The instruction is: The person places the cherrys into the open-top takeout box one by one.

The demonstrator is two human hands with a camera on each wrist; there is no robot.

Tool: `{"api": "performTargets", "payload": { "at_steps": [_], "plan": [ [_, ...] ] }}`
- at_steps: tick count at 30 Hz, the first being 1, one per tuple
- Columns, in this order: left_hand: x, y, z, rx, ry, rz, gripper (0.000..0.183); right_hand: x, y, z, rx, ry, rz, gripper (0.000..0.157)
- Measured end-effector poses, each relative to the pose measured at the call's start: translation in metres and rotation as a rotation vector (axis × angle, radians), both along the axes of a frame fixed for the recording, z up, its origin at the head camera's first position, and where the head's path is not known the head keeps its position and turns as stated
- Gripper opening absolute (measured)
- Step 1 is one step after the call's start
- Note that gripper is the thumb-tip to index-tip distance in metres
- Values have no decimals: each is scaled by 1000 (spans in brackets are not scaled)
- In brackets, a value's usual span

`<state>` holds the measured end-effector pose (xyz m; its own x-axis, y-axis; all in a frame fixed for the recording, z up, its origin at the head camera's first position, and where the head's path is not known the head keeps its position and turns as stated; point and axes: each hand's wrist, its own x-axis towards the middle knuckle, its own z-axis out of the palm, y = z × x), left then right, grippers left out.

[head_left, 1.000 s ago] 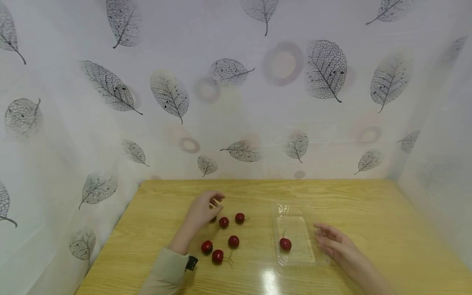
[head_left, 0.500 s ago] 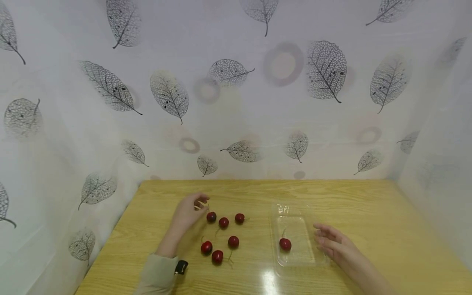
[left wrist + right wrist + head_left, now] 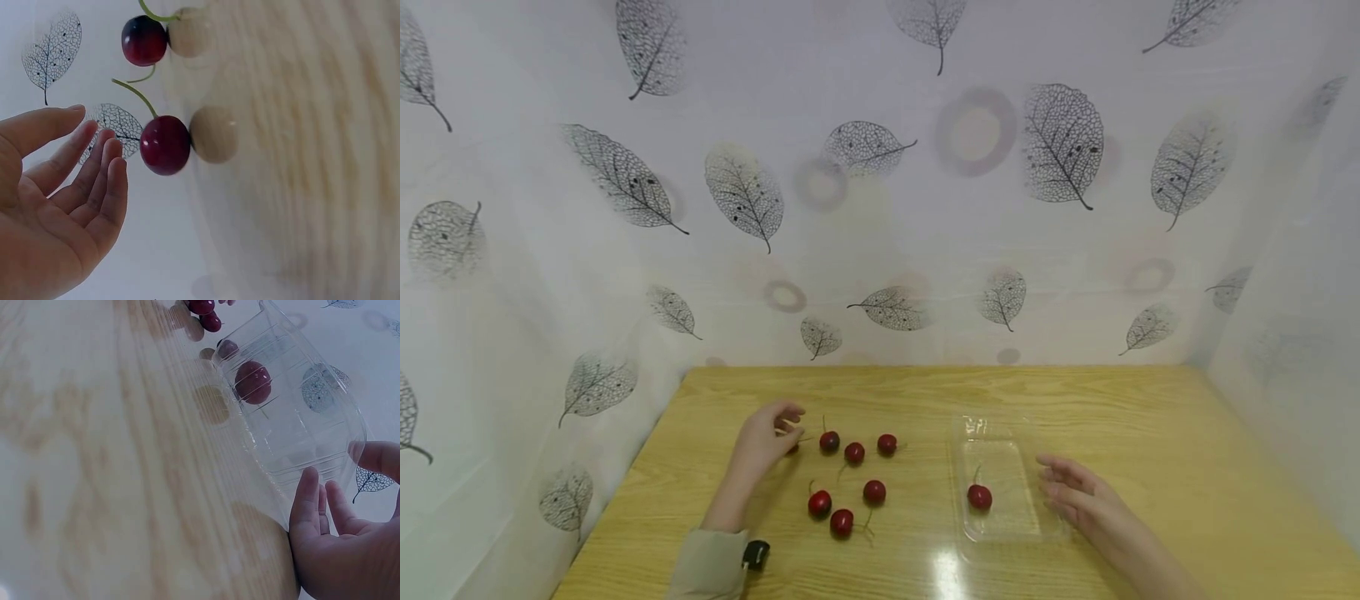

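Dark red cherries with green stems lie on the wooden table. My left hand (image 3: 763, 442) is over the leftmost cherry (image 3: 793, 448), which it partly hides in the head view. In the left wrist view, the loosely bent fingers (image 3: 115, 194) are next to a cherry (image 3: 165, 145), without gripping it; a second, darker cherry (image 3: 144, 40) lies beyond. My right hand (image 3: 1086, 500) is at the right side of a clear plastic tray (image 3: 958, 467) with one cherry (image 3: 980, 497) inside. Its thumb and extended fingers (image 3: 306, 506) touch the tray's end in the right wrist view.
Several more cherries lie between the left hand and the tray, among them ones at the back (image 3: 887, 444), in the middle (image 3: 874, 492) and at the front (image 3: 842, 522). A leaf-patterned white sheet (image 3: 925, 225) stands behind the table (image 3: 1075, 392) and along both sides.
My left hand has moved left and slightly toward me, from beside one cherry to the leftmost one. The cherry it partly covered is now in full view. The right hand and tray stay put.
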<state>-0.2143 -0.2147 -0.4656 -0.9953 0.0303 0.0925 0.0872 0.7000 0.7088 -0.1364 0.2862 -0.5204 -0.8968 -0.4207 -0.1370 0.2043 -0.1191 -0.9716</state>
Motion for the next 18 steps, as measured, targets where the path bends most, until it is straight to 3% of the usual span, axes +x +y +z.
{"api": "performTargets", "payload": {
  "at_steps": [18],
  "plan": [
    [5,-24,-9,-3,-106,17,30,1,-2,1,55,-45,-39,37]
  ]
}}
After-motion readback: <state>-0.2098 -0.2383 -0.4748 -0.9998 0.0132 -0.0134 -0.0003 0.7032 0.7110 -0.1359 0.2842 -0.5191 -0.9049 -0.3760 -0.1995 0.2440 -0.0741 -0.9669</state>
